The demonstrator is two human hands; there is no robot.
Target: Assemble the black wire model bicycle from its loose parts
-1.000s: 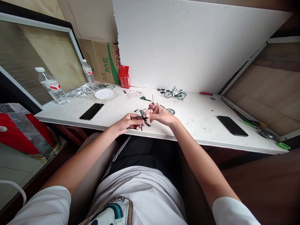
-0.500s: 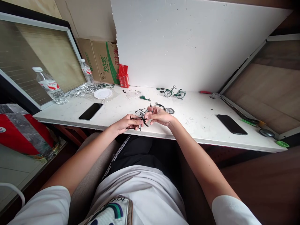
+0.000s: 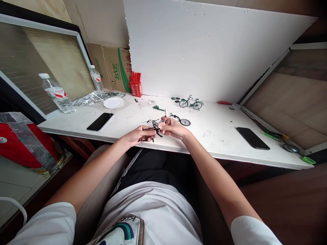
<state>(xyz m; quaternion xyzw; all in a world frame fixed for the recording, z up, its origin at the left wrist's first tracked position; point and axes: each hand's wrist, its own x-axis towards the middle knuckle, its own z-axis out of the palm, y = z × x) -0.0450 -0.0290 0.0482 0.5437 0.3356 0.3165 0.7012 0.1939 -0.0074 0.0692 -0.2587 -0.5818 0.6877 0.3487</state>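
Near the table's front edge, my left hand is closed around a black model bicycle frame, its thin bars sticking out past the fingers. My right hand meets it from the other side, thumb and finger at the frame. A slim tool like a small screwdriver rises from the right fingers; its exact kind is hard to make out. Just beyond the hands lie a handlebar part, a curved black part and a spoked wheel. A green part rests farther back.
A green model bicycle stands at the back, with small dark pieces beside it. Phones lie left and right. A white plate, a red box and water bottles occupy the left side.
The slim tool in my right hand has tilted to stand more upright. Both hands keep nearly the same place at the frame; the whole view has shifted slightly.
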